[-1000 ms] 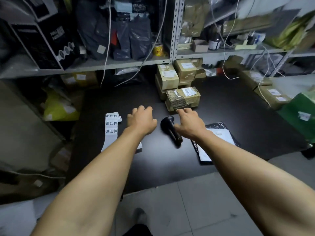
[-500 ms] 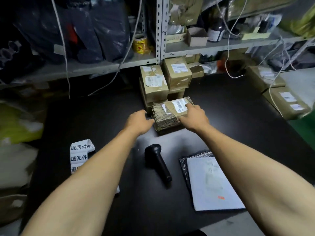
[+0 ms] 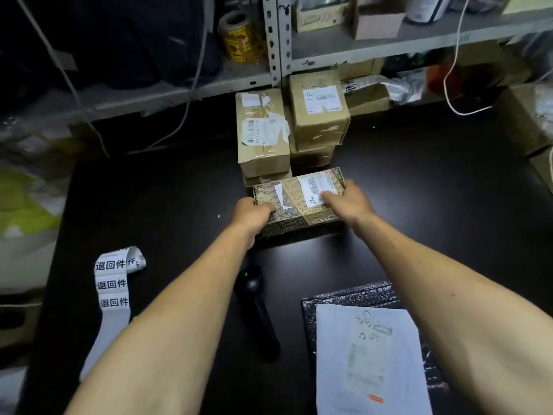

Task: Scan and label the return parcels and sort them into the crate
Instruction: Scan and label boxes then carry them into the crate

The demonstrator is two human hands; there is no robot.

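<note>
A dim room: a black table [image 3: 419, 181] stands against grey metal shelving [image 3: 273, 40] crowded with clutter.

Two bare arms come in from the bottom of the picture. No sleeves show on them (they are bare all the way to the edge). The left hand [image 3: 250, 211] wears no glove, ring or watch. The right hand [image 3: 349, 202] is just as plain, with nothing on the wrist. Both forearms look smooth and long.
</note>
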